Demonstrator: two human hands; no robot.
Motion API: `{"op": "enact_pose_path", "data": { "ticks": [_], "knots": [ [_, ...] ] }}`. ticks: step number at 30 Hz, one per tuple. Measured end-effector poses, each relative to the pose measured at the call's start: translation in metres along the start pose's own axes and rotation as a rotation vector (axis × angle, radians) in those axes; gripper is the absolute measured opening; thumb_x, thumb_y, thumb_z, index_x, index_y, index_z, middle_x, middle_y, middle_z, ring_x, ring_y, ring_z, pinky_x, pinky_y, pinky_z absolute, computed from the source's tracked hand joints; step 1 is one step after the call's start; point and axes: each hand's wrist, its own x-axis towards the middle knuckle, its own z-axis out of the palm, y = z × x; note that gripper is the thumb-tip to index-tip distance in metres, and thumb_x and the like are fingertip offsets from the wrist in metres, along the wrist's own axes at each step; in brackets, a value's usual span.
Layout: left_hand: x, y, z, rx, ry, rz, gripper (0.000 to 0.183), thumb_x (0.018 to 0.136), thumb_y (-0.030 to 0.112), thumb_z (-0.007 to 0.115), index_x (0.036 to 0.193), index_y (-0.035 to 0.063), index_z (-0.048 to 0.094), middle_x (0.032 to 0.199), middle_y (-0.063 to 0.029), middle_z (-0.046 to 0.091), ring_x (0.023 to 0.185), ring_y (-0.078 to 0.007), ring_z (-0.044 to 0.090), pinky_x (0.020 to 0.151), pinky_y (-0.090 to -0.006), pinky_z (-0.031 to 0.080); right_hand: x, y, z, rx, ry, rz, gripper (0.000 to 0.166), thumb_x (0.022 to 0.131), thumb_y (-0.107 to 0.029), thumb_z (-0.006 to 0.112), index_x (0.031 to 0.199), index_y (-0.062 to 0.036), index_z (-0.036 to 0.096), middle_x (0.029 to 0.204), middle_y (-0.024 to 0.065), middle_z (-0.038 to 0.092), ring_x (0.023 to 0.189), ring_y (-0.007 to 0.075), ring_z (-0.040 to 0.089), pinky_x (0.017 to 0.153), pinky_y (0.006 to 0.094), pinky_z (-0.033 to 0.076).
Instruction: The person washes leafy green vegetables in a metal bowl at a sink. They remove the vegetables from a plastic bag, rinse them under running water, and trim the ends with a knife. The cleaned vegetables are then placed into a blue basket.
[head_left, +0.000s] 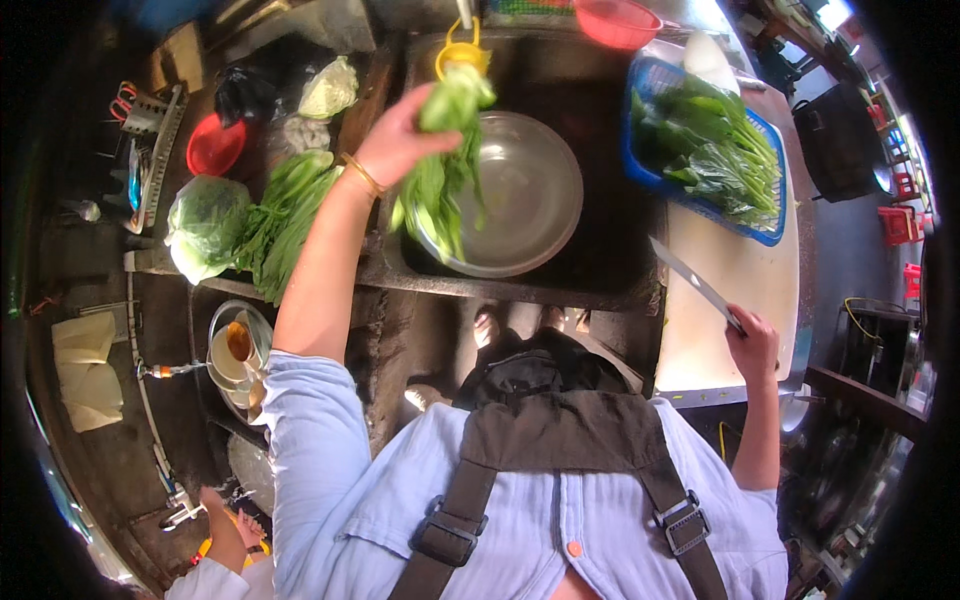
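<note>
My left hand (405, 139) grips a bunch of leafy greens (442, 187) by its stem end, above the left edge of a round metal basin (529, 195) in the dark sink. The leaves hang down over the basin's rim. On the right, my right hand (752, 341) holds a kitchen knife (697, 283) by its handle, blade pointing up and left over the pale cutting board (727, 300). A blue plastic basket (776, 225) of green leaves (701, 150) stands at the far part of the board. A white radish-like vegetable (709, 60) lies behind the greens.
Left of the sink are more greens (289, 217), a wrapped cabbage (206, 225), a smaller cabbage (328, 88) and a red bowl (216, 144). A yellow strainer (461, 56) hangs at the tap. A pink basket (616, 22) stands behind. Another person's hands (240, 525) are at lower left.
</note>
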Motion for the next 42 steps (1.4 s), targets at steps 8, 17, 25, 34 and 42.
{"op": "enact_pose_path", "data": {
  "ticks": [8,17,25,34,42],
  "knots": [
    [0.012,-0.18,0.092,1.354,-0.033,0.476,0.051,0.071,0.001,0.049,0.112,0.0307,0.05,0.128,-0.004,0.036,0.123,-0.0242,0.025,0.101,-0.0517,0.009,-0.086,0.107,0.048,-0.431,0.132,0.159,0.04,0.067,-0.017,0.064,0.106,-0.0165,0.054,0.072,0.0069,0.054,0.064,0.0254,0.055,0.054,0.0352,0.045],
    [-0.015,-0.254,0.12,1.593,-0.433,-0.149,0.049,0.08,0.012,0.041,0.125,0.0283,0.036,0.14,-0.006,0.011,0.128,-0.0309,0.008,0.096,-0.0474,0.024,-0.066,0.14,0.081,-0.422,0.198,0.189,0.041,0.074,-0.034,0.06,0.108,-0.0132,0.053,0.077,0.0081,0.056,0.068,0.0257,0.055,0.058,0.0346,0.045],
    [-0.01,-0.235,0.126,1.397,-0.43,-0.506,0.053,0.066,0.017,0.06,0.118,0.0157,0.046,0.134,-0.0099,0.023,0.124,-0.034,0.017,0.09,-0.0435,0.037,-0.053,0.13,0.082,-0.335,0.223,0.13,0.039,0.078,-0.038,0.055,0.106,-0.0103,0.054,0.083,0.0097,0.053,0.076,0.0282,0.052,0.065,0.0363,0.043],
    [-0.021,-0.252,0.088,1.076,-0.5,-0.275,0.051,0.065,-0.004,0.053,0.111,0.0177,0.049,0.128,-0.0171,0.029,0.117,-0.0407,0.029,0.093,-0.0423,0.036,0.046,-0.016,0.088,0.366,0.211,-0.015,0.026,0.066,0.004,0.061,0.091,-0.0038,0.059,0.082,0.0109,0.057,0.071,0.023,0.056,0.064,0.0299,0.046],
    [-0.039,-0.222,0.077,0.943,-0.398,-0.095,0.061,0.064,-0.001,0.053,0.121,0.0148,0.041,0.131,-0.0164,0.028,0.119,-0.0344,0.029,0.094,-0.0412,0.032,0.231,-0.146,0.245,0.484,-0.039,-0.057,0.04,0.074,-0.005,0.053,0.113,-0.0107,0.043,0.11,0.0156,0.044,0.088,0.0322,0.052,0.071,0.0375,0.046]
  ]
}}
